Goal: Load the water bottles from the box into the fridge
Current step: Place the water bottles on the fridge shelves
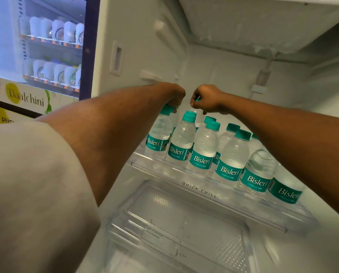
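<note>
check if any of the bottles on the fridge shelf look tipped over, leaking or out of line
Nothing stands out. The bottles stand upright and capped on the glass shelf, with no water pooled. The left hand and right hand each grip a bottle top at the back row.

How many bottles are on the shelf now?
10, on the Quick Chill shelf: six in the front row, the leftmost bottle held by the left hand; four in the back row, a back bottle held by the right hand. The arms may hide more.
</note>
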`<state>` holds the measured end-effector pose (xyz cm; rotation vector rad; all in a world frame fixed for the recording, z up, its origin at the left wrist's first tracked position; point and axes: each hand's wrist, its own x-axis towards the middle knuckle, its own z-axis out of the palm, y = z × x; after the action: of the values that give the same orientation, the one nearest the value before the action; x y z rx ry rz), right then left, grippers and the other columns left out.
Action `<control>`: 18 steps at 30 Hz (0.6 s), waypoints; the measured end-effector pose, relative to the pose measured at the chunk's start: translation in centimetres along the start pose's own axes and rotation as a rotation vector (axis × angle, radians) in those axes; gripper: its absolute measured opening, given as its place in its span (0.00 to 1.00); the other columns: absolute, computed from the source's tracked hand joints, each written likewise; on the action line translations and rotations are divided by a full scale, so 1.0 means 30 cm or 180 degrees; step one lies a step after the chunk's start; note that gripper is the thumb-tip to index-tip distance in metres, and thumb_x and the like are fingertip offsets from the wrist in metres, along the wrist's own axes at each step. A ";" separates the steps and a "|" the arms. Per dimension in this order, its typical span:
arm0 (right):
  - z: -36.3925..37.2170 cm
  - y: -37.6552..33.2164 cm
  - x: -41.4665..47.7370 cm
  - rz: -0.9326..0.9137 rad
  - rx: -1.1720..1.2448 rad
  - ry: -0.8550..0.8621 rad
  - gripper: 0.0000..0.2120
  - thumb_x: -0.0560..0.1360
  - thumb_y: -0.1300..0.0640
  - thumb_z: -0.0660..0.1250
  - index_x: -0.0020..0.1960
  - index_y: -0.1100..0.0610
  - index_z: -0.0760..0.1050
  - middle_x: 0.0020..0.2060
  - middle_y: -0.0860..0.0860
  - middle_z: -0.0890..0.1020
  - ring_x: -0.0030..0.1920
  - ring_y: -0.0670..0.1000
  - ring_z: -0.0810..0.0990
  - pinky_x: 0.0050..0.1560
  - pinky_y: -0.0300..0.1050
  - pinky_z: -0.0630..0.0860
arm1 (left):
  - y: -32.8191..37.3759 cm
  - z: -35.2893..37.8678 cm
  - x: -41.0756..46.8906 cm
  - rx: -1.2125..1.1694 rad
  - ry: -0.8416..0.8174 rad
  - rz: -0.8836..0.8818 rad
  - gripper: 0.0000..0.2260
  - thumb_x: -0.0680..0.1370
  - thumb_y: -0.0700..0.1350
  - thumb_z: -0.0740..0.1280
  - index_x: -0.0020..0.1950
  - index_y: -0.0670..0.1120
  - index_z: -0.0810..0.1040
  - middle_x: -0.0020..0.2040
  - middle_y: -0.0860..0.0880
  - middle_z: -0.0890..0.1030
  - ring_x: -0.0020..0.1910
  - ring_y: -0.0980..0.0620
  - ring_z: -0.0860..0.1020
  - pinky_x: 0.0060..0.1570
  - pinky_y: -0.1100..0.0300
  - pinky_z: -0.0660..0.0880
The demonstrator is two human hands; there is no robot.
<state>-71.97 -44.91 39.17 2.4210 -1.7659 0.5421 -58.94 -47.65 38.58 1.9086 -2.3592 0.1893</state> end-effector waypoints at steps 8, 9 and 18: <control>0.057 0.007 -0.001 0.0134 0.0028 -0.0183 0.14 0.78 0.58 0.65 0.62 0.61 0.75 0.57 0.56 0.80 0.39 0.49 0.79 0.42 0.40 0.77 | 0.011 0.020 0.010 0.0207 -0.0009 0.0091 0.19 0.77 0.44 0.68 0.66 0.39 0.73 0.51 0.43 0.74 0.47 0.46 0.74 0.48 0.54 0.70; 0.061 0.010 -0.001 0.0144 0.0043 -0.0182 0.14 0.78 0.58 0.66 0.62 0.61 0.75 0.56 0.56 0.80 0.37 0.48 0.78 0.42 0.40 0.78 | 0.014 0.021 0.010 0.0251 -0.0001 0.0105 0.20 0.77 0.44 0.69 0.66 0.39 0.73 0.52 0.43 0.75 0.47 0.46 0.74 0.48 0.54 0.70; 0.072 0.017 -0.008 0.0189 0.0135 -0.0267 0.16 0.78 0.58 0.65 0.64 0.62 0.75 0.57 0.57 0.80 0.41 0.50 0.78 0.48 0.44 0.77 | 0.013 0.034 0.011 0.0314 -0.0003 0.0163 0.19 0.77 0.43 0.69 0.66 0.40 0.73 0.58 0.42 0.78 0.49 0.45 0.75 0.54 0.52 0.72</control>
<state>-72.03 -45.46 37.02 2.4608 -1.8832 0.4959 -59.38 -48.06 37.60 1.8911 -2.4441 0.3147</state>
